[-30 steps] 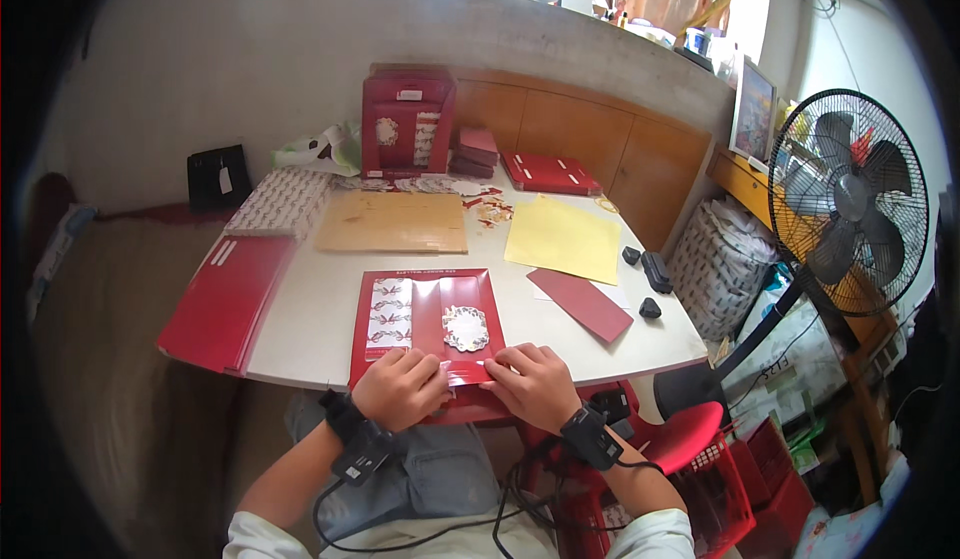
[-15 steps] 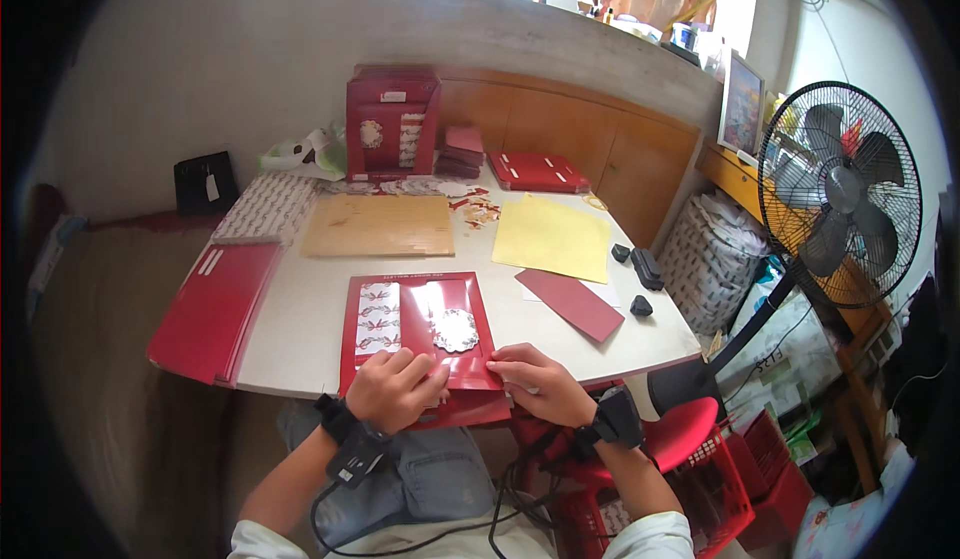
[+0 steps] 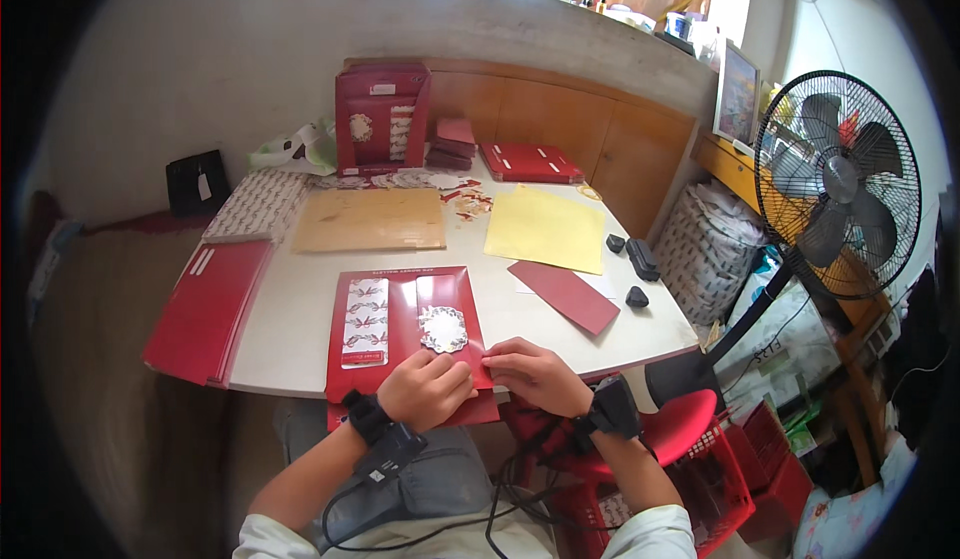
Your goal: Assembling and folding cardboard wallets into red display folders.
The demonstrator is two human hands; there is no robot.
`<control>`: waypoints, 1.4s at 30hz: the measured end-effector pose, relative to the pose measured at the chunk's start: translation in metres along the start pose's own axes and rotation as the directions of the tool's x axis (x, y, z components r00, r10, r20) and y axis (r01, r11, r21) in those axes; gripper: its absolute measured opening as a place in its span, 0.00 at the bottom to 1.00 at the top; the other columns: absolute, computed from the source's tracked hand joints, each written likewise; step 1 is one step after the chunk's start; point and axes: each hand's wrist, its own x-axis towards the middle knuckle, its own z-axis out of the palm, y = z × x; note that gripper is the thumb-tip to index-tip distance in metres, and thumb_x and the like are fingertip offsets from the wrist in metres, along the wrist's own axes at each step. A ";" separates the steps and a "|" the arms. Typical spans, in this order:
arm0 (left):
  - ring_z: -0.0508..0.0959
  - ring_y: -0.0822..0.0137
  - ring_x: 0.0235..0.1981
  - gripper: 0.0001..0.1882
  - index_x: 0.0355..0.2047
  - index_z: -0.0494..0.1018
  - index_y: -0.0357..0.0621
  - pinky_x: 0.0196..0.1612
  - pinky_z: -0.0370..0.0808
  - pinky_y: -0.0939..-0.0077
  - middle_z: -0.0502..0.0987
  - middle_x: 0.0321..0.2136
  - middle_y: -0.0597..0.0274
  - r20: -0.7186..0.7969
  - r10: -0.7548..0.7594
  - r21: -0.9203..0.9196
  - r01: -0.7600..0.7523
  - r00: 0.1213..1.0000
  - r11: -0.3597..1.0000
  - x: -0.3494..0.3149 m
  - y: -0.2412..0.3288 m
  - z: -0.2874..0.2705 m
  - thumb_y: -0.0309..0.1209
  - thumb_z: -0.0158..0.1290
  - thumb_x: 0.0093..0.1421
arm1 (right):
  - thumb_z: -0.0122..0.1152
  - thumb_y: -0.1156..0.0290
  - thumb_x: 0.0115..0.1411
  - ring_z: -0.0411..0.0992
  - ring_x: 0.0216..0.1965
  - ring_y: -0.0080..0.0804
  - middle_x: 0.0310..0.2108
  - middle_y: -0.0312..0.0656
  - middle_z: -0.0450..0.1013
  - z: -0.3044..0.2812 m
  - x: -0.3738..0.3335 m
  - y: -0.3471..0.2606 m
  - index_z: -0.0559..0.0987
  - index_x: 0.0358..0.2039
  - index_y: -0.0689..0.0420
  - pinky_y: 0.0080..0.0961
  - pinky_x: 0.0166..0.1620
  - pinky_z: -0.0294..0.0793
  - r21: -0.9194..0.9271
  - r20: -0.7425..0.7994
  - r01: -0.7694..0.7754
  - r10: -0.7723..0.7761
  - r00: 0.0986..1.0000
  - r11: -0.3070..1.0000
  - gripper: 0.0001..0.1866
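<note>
Head view: red card sheet (image 3: 405, 334) lies at the near edge of the white table (image 3: 300, 309). Left hand (image 3: 425, 389) rests knuckles-up, fingers curled, on its lower part. Right hand (image 3: 535, 374) — just beside the left — pinches the sheet's right edge with bent fingers

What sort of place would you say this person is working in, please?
Probably a small home craft or packing workspace: a white table with stacks of red card folders, a black standing fan beside it, and both hands folding a red card sheet.
</note>
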 end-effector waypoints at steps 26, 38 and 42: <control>0.74 0.71 0.29 0.08 0.27 0.75 0.42 0.30 0.69 0.76 0.71 0.26 0.68 -0.043 -0.047 -0.026 0.046 0.998 0.999 0.006 0.004 -0.002 0.34 0.56 0.53 | 0.55 0.82 0.48 0.70 0.38 0.45 0.41 0.49 0.64 0.035 0.004 -0.026 0.71 0.39 0.64 0.30 0.40 0.71 -0.058 -0.266 -0.197 0.175 0.948 0.979 0.15; 0.75 0.62 0.40 0.22 0.43 0.74 0.41 0.41 0.71 0.68 0.74 0.39 0.59 0.023 -0.210 -0.011 0.210 0.977 0.978 -0.068 -0.018 -0.074 0.40 0.59 0.49 | 0.55 0.82 0.48 0.71 0.34 0.42 0.42 0.46 0.66 0.029 -0.006 -0.027 0.74 0.38 0.65 0.28 0.38 0.72 -0.119 -0.302 -0.193 0.150 0.941 0.974 0.14; 0.74 0.56 0.41 0.26 0.46 0.72 0.39 0.43 0.71 0.64 0.74 0.41 0.55 0.064 -0.434 -0.117 0.439 0.899 0.891 -0.113 -0.024 -0.087 0.33 0.60 0.45 | 0.57 0.79 0.46 0.71 0.37 0.44 0.41 0.46 0.68 0.024 -0.013 -0.025 0.75 0.38 0.63 0.33 0.40 0.70 -0.244 -0.291 -0.184 0.109 0.950 0.952 0.16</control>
